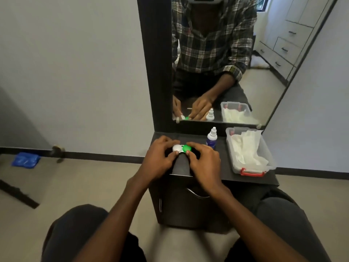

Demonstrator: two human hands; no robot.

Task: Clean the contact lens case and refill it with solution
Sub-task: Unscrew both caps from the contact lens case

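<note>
Both caps on, so I read this as either the very start (about to unscrew) or the tail end (caps tightened after refill); can't tell which from here, and can't see any liquid in or around the case. Contact lens case (181, 148) sits flat on the black worktop (222, 167), near the back edge by the mirror (226, 63). White cap (177, 148) on my left side, green cap (186, 148) on my right, touching side by side. My left hand (160, 157) is curled around the white cap, thumb tip pressing its near edge, fingers wrapped behind. My right hand (204, 160) does the same on the green cap, thumb tip on its near rim. So both hands are close together, clamped on the case, one cap each. Solution bottle (211, 138) stands upright just right of my right hand, cap on, not touched. Clear plastic box (251, 169) with red latch holds white tissues (247, 148), further right, apart from the hands. Next move, if opening: hold the base down with one hand and twist one cap at a time; twisting both at once will probably spin the case. Then tissue for wiping, bottle for refill, both within easy reach on the right.
</note>
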